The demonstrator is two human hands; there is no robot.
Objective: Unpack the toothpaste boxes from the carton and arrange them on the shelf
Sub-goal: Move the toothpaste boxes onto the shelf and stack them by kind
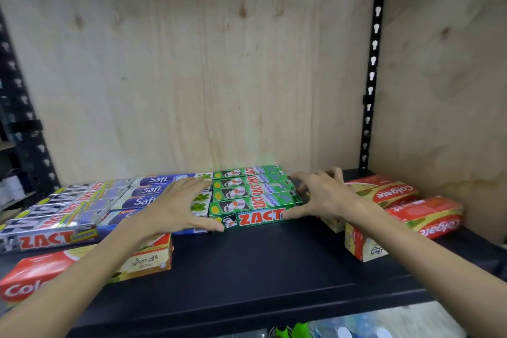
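Observation:
Several green Zact toothpaste boxes [253, 195] lie side by side in a row at the middle of the dark shelf [247, 263]. My left hand [175, 208] rests against the row's left end, thumb on the front box, fingers spread over the blue Safi boxes [151, 191]. Against the row's right end sits my right hand [321, 195], thumb touching the front box, fingers curled over the far boxes. Neither hand has lifted a box. The carton is out of view.
Silver Zact boxes [55, 214] fill the shelf's left side. A red Colgate box [68, 266] lies at the front left under my left forearm. More red Colgate boxes [406, 206] lie askew at the right. A plywood back wall and a black slotted upright [373, 63] bound the shelf.

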